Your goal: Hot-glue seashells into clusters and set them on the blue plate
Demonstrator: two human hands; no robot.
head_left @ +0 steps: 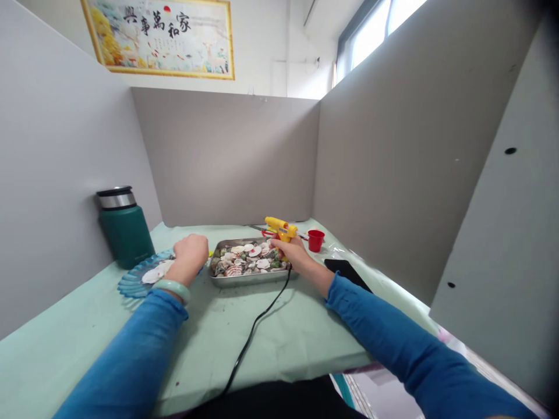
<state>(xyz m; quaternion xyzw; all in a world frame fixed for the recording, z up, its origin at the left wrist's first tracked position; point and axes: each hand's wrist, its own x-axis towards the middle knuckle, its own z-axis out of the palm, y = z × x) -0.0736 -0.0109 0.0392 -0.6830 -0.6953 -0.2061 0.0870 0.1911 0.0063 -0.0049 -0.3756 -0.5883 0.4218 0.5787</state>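
My right hand [293, 251] grips a yellow glue gun [282, 227] by its handle, above the right side of a metal tray [244, 282]. A black cord runs down from the gun toward the table's front edge. Many seashells [248, 259] and small stones fill the tray. My left hand [191, 256] is closed, knuckles up, over the right edge of a blue scalloped plate [133, 282]; its fingertips are hidden, so what it holds does not show. White shells [156, 272] lie on the plate beside my wrist.
A green bottle [126, 230] stands behind the plate at the left. Right of the tray are a red cup [315, 240] and a black phone-like slab [347, 273], partly behind my forearm. Red-handled scissors [265, 233] lie behind the tray. Grey panels [231, 157] enclose the table.
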